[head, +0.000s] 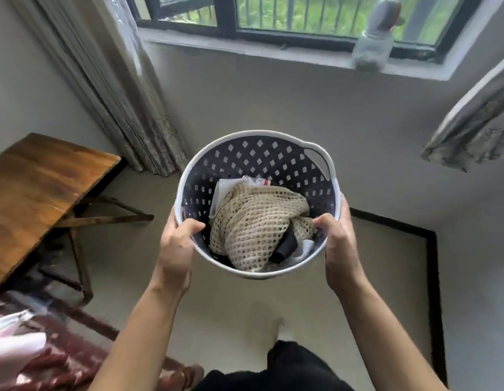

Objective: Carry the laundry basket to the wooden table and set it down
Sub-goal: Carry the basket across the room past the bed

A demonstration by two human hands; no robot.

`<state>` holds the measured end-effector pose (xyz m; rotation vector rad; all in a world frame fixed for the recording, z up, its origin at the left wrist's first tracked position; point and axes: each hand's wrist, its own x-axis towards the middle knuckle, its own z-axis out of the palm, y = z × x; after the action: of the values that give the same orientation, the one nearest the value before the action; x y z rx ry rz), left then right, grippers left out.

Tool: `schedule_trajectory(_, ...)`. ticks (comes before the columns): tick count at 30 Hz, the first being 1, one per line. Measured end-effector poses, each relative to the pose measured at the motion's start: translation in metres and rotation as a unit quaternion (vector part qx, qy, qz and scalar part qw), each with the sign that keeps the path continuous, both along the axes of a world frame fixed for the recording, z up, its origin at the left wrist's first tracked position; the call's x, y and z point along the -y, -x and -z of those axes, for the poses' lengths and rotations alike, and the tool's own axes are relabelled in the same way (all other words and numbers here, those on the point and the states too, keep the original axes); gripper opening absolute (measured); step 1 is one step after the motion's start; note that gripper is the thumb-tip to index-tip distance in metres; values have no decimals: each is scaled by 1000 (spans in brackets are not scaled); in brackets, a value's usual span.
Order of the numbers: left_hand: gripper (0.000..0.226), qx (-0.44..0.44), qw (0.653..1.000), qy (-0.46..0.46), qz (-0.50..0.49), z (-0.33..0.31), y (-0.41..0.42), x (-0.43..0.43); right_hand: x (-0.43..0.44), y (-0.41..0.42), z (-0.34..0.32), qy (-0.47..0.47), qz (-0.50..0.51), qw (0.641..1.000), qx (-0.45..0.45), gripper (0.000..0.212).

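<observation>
A round laundry basket (262, 153) with a white rim and a dark perforated wall hangs in the air at the centre of the view, above the floor. Inside it lie a beige knitted garment (253, 227), a white cloth and a small black piece. My left hand (179, 244) grips the basket's near-left rim, thumb inside. My right hand (338, 244) grips the near-right rim the same way. The wooden table (39, 182) stands to the left, lower than the basket and apart from it.
Grey curtains (118, 88) hang behind the table, and another curtain (476, 122) hangs at the right. A plastic bottle (372, 46) stands on the windowsill. A patterned red fabric with pink cloth (16, 354) fills the lower left corner. Grey floor lies below the basket.
</observation>
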<state>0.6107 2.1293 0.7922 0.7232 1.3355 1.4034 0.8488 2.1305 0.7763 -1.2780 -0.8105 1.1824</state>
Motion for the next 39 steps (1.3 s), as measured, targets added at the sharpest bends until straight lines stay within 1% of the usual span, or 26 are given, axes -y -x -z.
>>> schedule_trajectory(4, 52, 21, 993, -3, -113, 1, 33, -64, -104, 35, -14, 2, -84, 996, 22, 67)
schedule_trajectory(6, 44, 27, 986, 0, -162, 5, 51, -91, -149, 56, -17, -3, -122, 992, 28, 65)
schedule_trajectory(8, 39, 25, 979, 8, -202, 11, 70, -121, -193, 79, -15, -2, -154, 988, 32, 66)
schedule_trajectory(13, 45, 29, 959, 37, -280, 37, 124, -213, -302, 144, -2, -8, -210, 977, 29, 67)
schedule_trajectory(15, 35, 18, 955, 36, -293, 34, 144, -257, -345, 169, 1, -13, -218, 975, 29, 69)
schedule_trajectory(18, 32, 17, 954, 27, -298, 25, 175, -320, -409, 199, -3, -12, -229, 973, 34, 73)
schedule_trajectory(20, 27, 15, 956, 16, -292, 15, 193, -359, -452, 217, -6, -28, -235, 971, 32, 72)
schedule_trajectory(23, 14, -18, 953, 33, -302, 8, 222, -413, -508, 244, -11, -37, -234, 971, 32, 74)
schedule_trajectory(25, 19, -35, 954, 25, -295, 9, 241, -444, -542, 263, -11, -38, -227, 972, 35, 77)
schedule_trajectory(28, 32, -22, 945, 41, -323, 17, 272, -483, -595, 297, -6, -22, -253, 967, 26, 75)
schedule_trajectory(30, 39, -14, 936, 54, -347, 26, 289, -505, -630, 324, 4, -14, -287, 957, 24, 71)
schedule_trajectory(33, 33, -22, 916, 71, -394, 30, 316, -529, -679, 369, 15, 7, -349, 937, 22, 69)
schedule_trajectory(35, 39, -23, 903, 80, -422, 28, 336, -532, -701, 404, 15, 15, -387, 921, 31, 65)
schedule_trajectory(37, 46, -14, 879, 89, -468, 23, 354, -525, -714, 442, 12, 21, -439, 897, 36, 63)
schedule_trajectory(39, 43, 2, 845, 97, -525, 22, 370, -512, -719, 483, 10, 22, -499, 865, 42, 65)
